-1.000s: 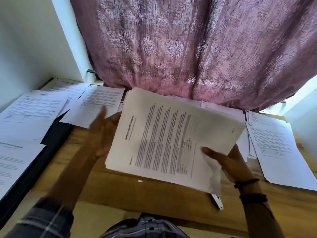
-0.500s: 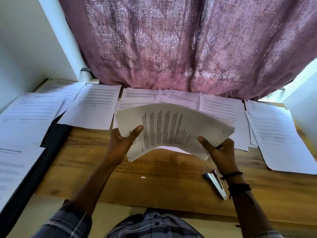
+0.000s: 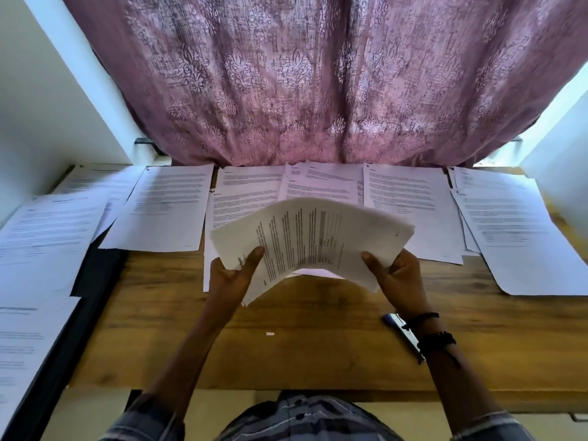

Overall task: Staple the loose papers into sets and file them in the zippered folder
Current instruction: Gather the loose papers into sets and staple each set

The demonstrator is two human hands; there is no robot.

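a: which step was in hand?

b: gathering one set. both hands gripped a bowed stack of printed sheets (image 3: 311, 237), raised over the middle of the worktop (image 3: 286, 354). the left hand (image 3: 232, 278) pinched the near left corner, thumb on top. the right hand (image 3: 399, 276) clamped the right edge, thumb over and fingers under. the stack arched up between them and its edges were fanned, not squared. no staple showed in it, though the print was too blurred to be sure.

a: next move?

b: my read was to knock the edges flush on the wood, then free the right hand for the stapler (image 3: 401, 329). it lay on the worktop just under the right wrist, partly hidden by it. the left hand would have had to keep the corner aligned alone while the staple went in.

a: what else was around?

b: loose pages (image 3: 168, 205) ran in a row along the far edge, under a mauve patterned curtain (image 3: 302, 78). a thicker pile (image 3: 521, 237) sat at the right end. more sheets (image 3: 47, 237) were spread at left over a dark flat thing (image 3: 95, 281). that may have been the zippered folder, but no zip showed, so i couldn't tell. a tiny white scrap (image 3: 269, 333) lay near the centre, and dark bands (image 3: 436, 340) circled the right wrist.

a: anything in the way?

b: one page (image 3: 219, 218) lay right beneath the held stack and could have been swept up when tapping down. if the dark thing was the folder, the sheets on it needed shifting before filing.
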